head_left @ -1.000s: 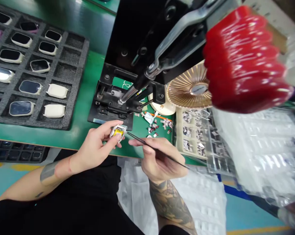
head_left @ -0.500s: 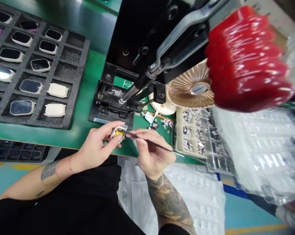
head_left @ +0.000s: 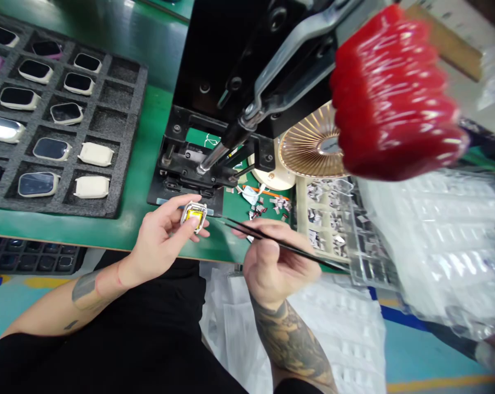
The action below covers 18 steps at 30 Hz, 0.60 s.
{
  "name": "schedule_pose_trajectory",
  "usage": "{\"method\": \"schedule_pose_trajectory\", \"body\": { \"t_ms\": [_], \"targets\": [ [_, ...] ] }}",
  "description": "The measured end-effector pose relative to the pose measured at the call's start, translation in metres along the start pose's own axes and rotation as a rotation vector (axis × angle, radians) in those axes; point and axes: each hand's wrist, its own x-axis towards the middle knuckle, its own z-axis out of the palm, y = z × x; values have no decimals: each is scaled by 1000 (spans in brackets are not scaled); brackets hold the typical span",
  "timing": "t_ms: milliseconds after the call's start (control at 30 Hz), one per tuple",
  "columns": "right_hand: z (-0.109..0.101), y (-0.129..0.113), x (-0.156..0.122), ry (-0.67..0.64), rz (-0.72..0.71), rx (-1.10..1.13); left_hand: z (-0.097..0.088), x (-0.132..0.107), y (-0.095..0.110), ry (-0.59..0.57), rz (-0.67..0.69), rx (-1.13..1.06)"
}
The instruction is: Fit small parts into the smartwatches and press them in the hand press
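Observation:
My left hand grips a white watch case between thumb and fingers, its inside facing up with a yellow part showing. The thumb presses on the case's lower edge. Black tweezers lie in my right hand, their tips pointing left and spread a little apart, to the right of the case and not touching it. Whether the tips carry anything is too small to tell. Just beyond the case stands a black hand press with a metal rod and a large red handle.
On the left lies a grey foam tray with several watches. A gold desk fan stands behind a sorting box of small parts. Loose small parts lie on the green mat. Clear plastic trays are stacked at right.
The tweezers have come out of the watch case and moved right with my right hand. My left hand has shifted slightly left, and the case is turned more upward.

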Motion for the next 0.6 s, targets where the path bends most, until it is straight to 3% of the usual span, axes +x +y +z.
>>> {"method": "schedule_pose_trajectory", "body": {
  "t_ms": [100,233,400,500,600],
  "targets": [
    [2,10,3,-10,78,3,0,0,0,-3,3,-16],
    [5,16,2,-70,284,127,-2,3,5,-18,-7,-80],
    [-5,1,-3,-159,430,392,-5,10,13,93,-133,-185],
    [-31,-15,3,-262,460,514,-6,10,12,137,-129,-140],
    [-84,-28,32,-282,364,469,-7,6,7,116,-78,-61]
  ]
}}
